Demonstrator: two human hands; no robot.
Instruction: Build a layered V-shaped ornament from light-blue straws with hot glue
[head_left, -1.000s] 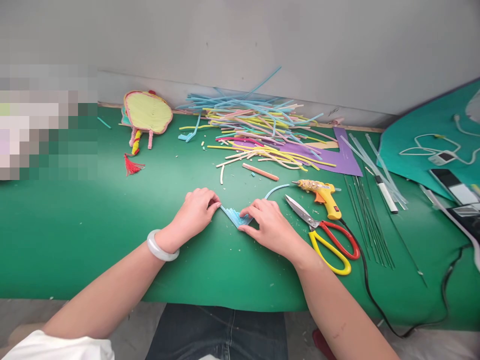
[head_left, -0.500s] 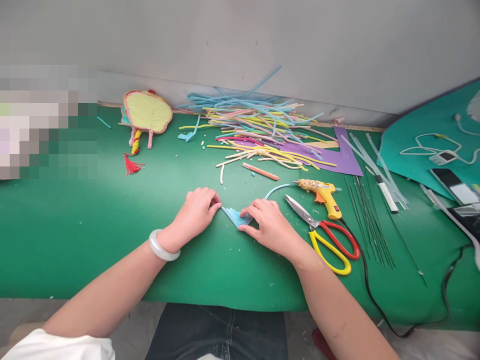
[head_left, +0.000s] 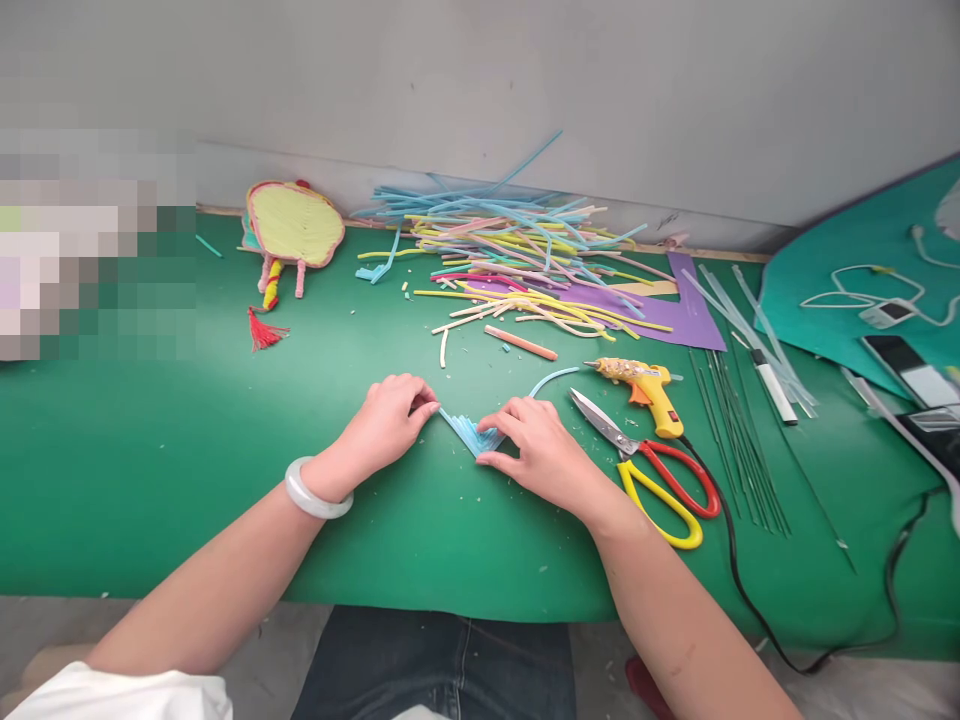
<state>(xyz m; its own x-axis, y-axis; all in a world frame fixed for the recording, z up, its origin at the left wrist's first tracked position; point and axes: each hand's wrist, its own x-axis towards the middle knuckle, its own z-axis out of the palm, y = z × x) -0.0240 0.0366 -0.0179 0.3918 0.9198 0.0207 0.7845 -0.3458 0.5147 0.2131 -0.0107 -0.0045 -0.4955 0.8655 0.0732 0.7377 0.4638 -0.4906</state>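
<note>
A small light-blue piece made of foam-like strips laid side by side (head_left: 466, 430) lies on the green table in front of me. My right hand (head_left: 529, 440) grips its right side between thumb and fingers, partly covering it. One long blue strip (head_left: 555, 378) curves out beyond that hand toward the glue gun. At the upper left end, my left hand (head_left: 397, 415) pinches a blue strip between thumb and fingertips. A white bangle (head_left: 319, 498) circles my left wrist.
Scissors (head_left: 637, 460) and a yellow glue gun (head_left: 637, 385) with a black cord lie right of my right hand. Behind is a heap of coloured strips (head_left: 517, 240) over purple sheet (head_left: 694, 320). Green wires (head_left: 735, 440) lie farther right; a fan-shaped craft (head_left: 296, 225) stands back left.
My left hand has shifted slightly left, its pinch sliding outward along the strip's end. My right hand and the blue piece stay in place.
</note>
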